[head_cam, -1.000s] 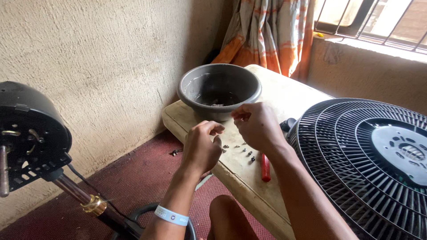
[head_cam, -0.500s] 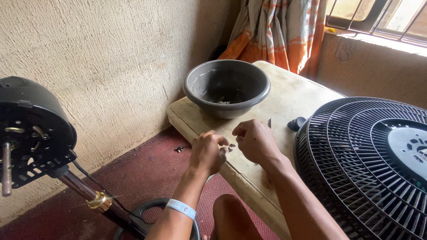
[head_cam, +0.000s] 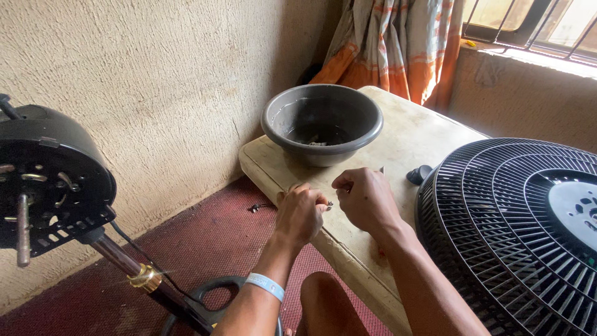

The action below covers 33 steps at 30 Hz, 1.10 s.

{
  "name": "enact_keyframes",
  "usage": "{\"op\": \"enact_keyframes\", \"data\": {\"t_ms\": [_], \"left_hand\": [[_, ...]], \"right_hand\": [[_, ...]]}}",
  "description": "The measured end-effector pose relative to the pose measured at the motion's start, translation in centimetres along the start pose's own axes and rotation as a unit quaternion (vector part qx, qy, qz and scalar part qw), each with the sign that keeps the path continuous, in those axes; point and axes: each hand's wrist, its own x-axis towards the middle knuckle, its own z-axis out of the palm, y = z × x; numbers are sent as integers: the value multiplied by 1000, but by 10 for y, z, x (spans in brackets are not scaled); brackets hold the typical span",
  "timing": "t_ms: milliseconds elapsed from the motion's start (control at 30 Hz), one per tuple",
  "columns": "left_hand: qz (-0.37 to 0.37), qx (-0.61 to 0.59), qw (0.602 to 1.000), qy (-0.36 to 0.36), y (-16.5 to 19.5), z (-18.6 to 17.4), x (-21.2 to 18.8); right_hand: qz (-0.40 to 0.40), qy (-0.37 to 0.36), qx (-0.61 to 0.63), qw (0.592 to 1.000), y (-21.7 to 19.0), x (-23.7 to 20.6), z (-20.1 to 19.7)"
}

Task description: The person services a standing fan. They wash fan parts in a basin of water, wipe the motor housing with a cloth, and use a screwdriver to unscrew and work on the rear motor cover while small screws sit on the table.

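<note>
I have both hands low over the front edge of the cream table [head_cam: 429,134], close together and nearly touching. My left hand [head_cam: 300,211] is curled, its fingertips pinched around a small dark metal piece [head_cam: 328,203] that sticks out toward the other hand. I cannot tell what kind of part it is; it is too small. My right hand [head_cam: 365,199] is also curled over the tabletop, fingers bent inward beside that piece, but I cannot tell whether it grips anything, since the knuckles hide the fingertips. A light blue wristband [head_cam: 265,285] sits on my left wrist.

Behind my hands, toward the left rear corner of the table, stands 1 round grey bowl [head_cam: 283,118] with a few small bits lying in its bottom. Just behind my right hand a thin grey stub [head_cam: 381,169] shows on the tabletop, and near the right edge lies 1 small black knob [head_cam: 418,175], touching or just beside the black fan grille [head_cam: 491,205] that leans against that side of the table.

On the dark red floor [head_cam: 205,242] below the table's left edge lies 1 small dark part [head_cam: 258,207], close to the rough plaster wall [head_cam: 155,74]. At the far left the bare black fan motor [head_cam: 53,174] sits on its tilted pole [head_cam: 134,267], which carries a brass collar. An orange and grey curtain [head_cam: 398,43] hangs behind the table's far corner, beside the barred window [head_cam: 535,25].
</note>
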Motion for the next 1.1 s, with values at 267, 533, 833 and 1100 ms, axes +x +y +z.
{"op": "enact_keyframes", "data": {"t_ms": [267, 533, 833, 1100], "left_hand": [[31, -49, 996, 68, -3, -5, -9], [-64, -216, 966, 127, 9, -32, -11], [-3, -330, 923, 198, 18, -102, -24], [-41, -400, 889, 218, 2, -156, -70]], "right_hand": [[54, 26, 22, 998, -11, -4, -14], [-43, 83, 59, 994, -24, 8, -43], [-185, -1, 80, 980, -105, -7, -46], [-275, 24, 113, 954, -161, -30, -16]]}}
